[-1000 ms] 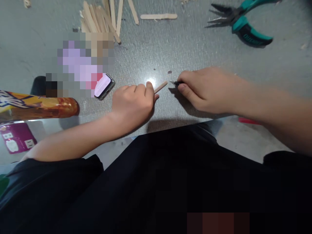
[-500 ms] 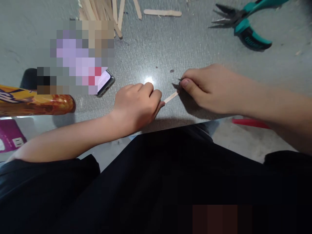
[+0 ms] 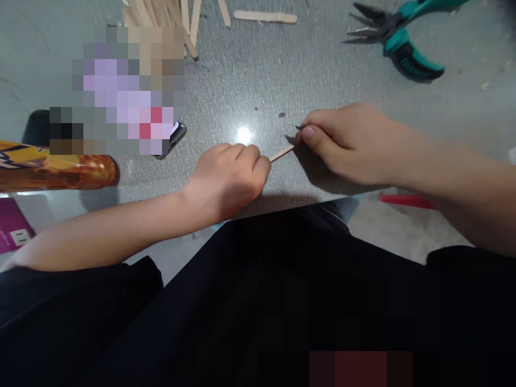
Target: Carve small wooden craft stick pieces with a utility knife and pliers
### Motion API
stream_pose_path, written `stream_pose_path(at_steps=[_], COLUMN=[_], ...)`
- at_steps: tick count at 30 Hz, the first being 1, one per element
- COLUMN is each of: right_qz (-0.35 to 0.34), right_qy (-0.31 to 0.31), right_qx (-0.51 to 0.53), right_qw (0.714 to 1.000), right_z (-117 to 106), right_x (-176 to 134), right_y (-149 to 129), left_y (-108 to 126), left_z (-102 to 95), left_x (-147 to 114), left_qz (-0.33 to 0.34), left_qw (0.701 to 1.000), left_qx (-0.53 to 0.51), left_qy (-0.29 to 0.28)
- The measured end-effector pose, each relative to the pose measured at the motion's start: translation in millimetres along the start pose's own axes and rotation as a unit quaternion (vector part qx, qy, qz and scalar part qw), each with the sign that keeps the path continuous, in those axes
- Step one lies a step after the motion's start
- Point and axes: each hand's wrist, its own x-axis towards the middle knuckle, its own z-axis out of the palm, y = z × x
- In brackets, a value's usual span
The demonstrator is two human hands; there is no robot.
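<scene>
My left hand (image 3: 236, 172) is closed round a pale wooden craft stick (image 3: 281, 153), whose bare length points up and right from my fingers. Its far end meets my right hand (image 3: 342, 142). The stick shows its narrow edge. Between the thumb and curled fingers of my right hand a thin dark tip (image 3: 298, 127) pokes out to the left. The rest of that thin tool is hidden in the fist, so its kind cannot be made out. Both hands are low over the grey table (image 3: 226, 86), near its front edge.
Teal-handled pliers (image 3: 397, 29) lie with jaws apart at the back right. A single craft stick (image 3: 265, 16) lies at the back, beside a pile of craft sticks (image 3: 151, 13). A phone (image 3: 178, 131), partly blurred out, and an orange-yellow packaged tube (image 3: 80, 171) are at left.
The stick has rolled from showing its flat face to showing its narrow edge, as my left hand turned and rose slightly. My right hand keeps its grip. The whole view has shifted a little.
</scene>
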Motion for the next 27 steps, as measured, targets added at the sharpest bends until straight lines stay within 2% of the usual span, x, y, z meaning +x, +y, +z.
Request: stream_pose_path(at_steps=[5,8,14,18,27], right_qz=[0.017,0.033,0.051,0.047,0.067], right_qy=[-0.011,-0.051,-0.124,-0.163,-0.179], right_qx=[-0.018,-0.006,0.026,-0.002,0.019], right_qw=[1.0,0.998,0.991,0.985,0.981], right_z=[-2,-5,-9,-11,-19], right_x=[-2,-3,7,17,22], right_y=[-2,-6,-7,-8,-21], left_y=[-10,-14,-12,-13,-17], left_z=[-0.4,-1.9,-5.5,-2.6,3.5], left_x=[9,13,14,10,7], left_qz=[-0.108,-0.139,-0.104,-0.086,-0.063], left_qw=[0.989,0.98,0.984,0.982,0.982], left_qx=[-0.088,-0.133,-0.127,-0.155,-0.177], left_qy=[-0.051,-0.059,-0.071,-0.058,-0.012])
